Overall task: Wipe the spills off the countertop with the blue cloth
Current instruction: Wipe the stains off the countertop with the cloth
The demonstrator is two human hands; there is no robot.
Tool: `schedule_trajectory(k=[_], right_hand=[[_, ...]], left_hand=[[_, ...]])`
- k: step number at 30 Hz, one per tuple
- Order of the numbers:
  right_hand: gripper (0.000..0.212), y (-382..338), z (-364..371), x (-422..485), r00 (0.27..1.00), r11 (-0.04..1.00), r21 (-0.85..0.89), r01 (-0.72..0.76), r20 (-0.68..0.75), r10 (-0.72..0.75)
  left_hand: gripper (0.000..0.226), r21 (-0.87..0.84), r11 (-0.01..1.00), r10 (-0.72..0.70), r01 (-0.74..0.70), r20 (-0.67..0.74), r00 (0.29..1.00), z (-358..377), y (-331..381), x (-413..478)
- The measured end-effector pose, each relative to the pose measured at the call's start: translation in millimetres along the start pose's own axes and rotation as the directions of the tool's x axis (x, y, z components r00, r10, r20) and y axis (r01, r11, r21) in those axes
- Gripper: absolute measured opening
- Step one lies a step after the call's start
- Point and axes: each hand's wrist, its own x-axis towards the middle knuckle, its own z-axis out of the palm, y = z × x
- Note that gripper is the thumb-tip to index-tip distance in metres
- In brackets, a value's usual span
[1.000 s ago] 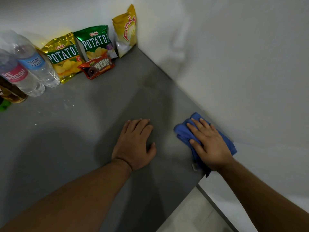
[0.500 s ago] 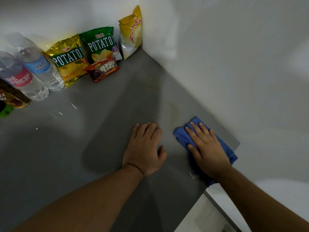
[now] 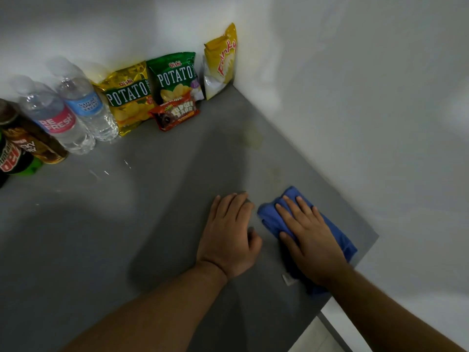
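Right hand (image 3: 308,240) flat on blue cloth (image 3: 272,217)

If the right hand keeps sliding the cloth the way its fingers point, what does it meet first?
Probably the yellowish spill, up the bare countertop from the right hand and blue cloth; nothing solid before it, though depth is uncertain.

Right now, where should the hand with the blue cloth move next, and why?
Probably forward toward the corner: the right hand presses the blue cloth flat, and a yellowish spill lies ahead of it on the countertop.

Crumpled blue cloth (image 3: 275,217) lies flat on the grey countertop (image 3: 101,237) near its right edge.
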Motion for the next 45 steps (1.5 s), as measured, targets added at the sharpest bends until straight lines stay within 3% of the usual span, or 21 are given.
schedule_trajectory(k=[3, 9, 16, 24, 26, 30, 32, 39, 45], right_hand=[[0.061, 24, -7, 7, 1.0, 1.0, -0.005, -0.002, 0.01, 0.002], [0.063, 1, -15, 60, 0.977, 0.978, 0.044, -0.206, -0.045, 0.207], [0.062, 21, -6, 9, 0.999, 0.998, 0.043, 0.05, -0.009, -0.05], [0.068, 10, -15, 60, 0.983, 0.983, 0.039, -0.181, -0.032, 0.183], [0.065, -4, -13, 58, 0.991, 0.991, 0.044, -0.126, -0.036, 0.128], [0.06, 6, -6, 25, 0.991, 0.989, 0.057, 0.135, -0.031, -0.133], [0.058, 22, -9, 23, 0.986, 0.984, 0.071, 0.166, -0.041, -0.163], [0.064, -9, -21, 107, 0.987, 0.987, 0.032, -0.158, -0.037, 0.159], [0.061, -9, -15, 88, 0.977, 0.976, 0.03, 0.215, -0.016, -0.214]], left_hand=[[0.059, 0.042, 0.999, -0.002, 0.001, 0.027, 1.0, -1, 2, -1], [0.057, 0.101, 0.995, -0.004, 0.002, 0.02, 1.0, -1, 4, 0], [0.049, 0.102, 0.995, 0.011, -0.007, -0.04, 0.999, -8, -5, 21], [0.05, 0.153, 0.988, -0.014, 0.014, -0.003, 1.0, -23, -31, 66], [0.051, 0.171, 0.985, -0.03, 0.025, 0.026, 0.999, -25, -35, 77], [0.053, 0.192, 0.981, -0.039, 0.031, 0.037, 0.999, -27, -47, 84], [0.053, 0.198, 0.98, -0.03, 0.023, 0.032, 0.999, -26, -49, 82], [0.054, 0.19, 0.981, -0.042, 0.039, 0.011, 0.999, -24, -47, 83], [0.056, 0.07, 0.995, -0.069, 0.069, 0.002, 0.998, -27, -52, 82]])
